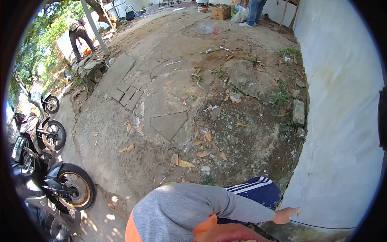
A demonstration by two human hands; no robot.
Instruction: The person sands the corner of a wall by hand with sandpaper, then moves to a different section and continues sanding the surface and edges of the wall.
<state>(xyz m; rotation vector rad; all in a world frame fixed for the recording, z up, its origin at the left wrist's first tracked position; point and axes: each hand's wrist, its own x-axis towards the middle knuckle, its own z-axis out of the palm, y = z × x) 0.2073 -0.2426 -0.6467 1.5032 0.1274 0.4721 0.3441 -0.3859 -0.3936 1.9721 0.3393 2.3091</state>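
Note:
My left arm, in a grey sleeve, reaches across the bottom of the view towards the white wall. At its end my left hand is closed close to the foot of the wall. A small pale bit shows at the fingertips, too small to name. A thin dark line, like a cable or cord, runs along the wall base from beside the hand. My bent knee, in dark blue trousers with white stripes, is behind the forearm. My right hand is out of view.
Cracked concrete with leaves and rubble stretches ahead. Motorbikes stand at the left. A person bends near a post. Another in jeans stands at the back beside a cardboard box and a clear plastic bottle.

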